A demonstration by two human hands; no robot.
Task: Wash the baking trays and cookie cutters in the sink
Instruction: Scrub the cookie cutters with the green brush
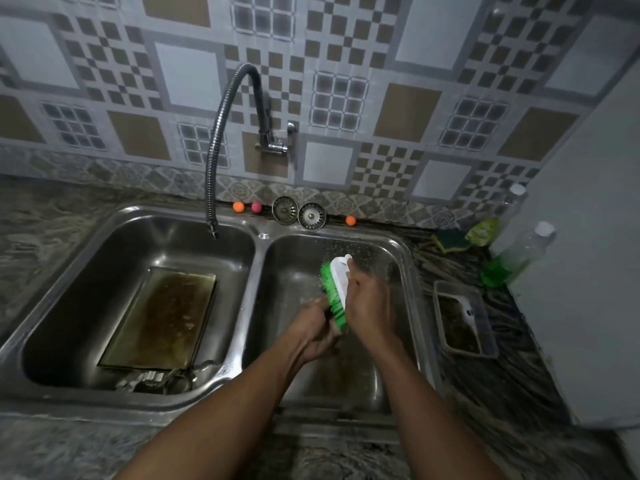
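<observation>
Over the right basin (388,375) my right hand (370,303) grips a white scrubbing brush with green bristles (337,289). My left hand (317,332) is curled just below the bristles, holding a small thing that the fingers and brush hide. A stained rectangular baking tray (162,317) leans in the left basin (86,289). Several metal cookie cutters (156,379) lie at that basin's near end. A second small tray (464,320) sits on the counter right of the sink.
A flexible faucet (216,161) hangs over the left basin. Two drain strainers (299,211) and small coloured balls (238,206) line the sink's back ledge. A sponge (450,240), a green soap bottle (512,258) and a white appliance (588,271) stand at right.
</observation>
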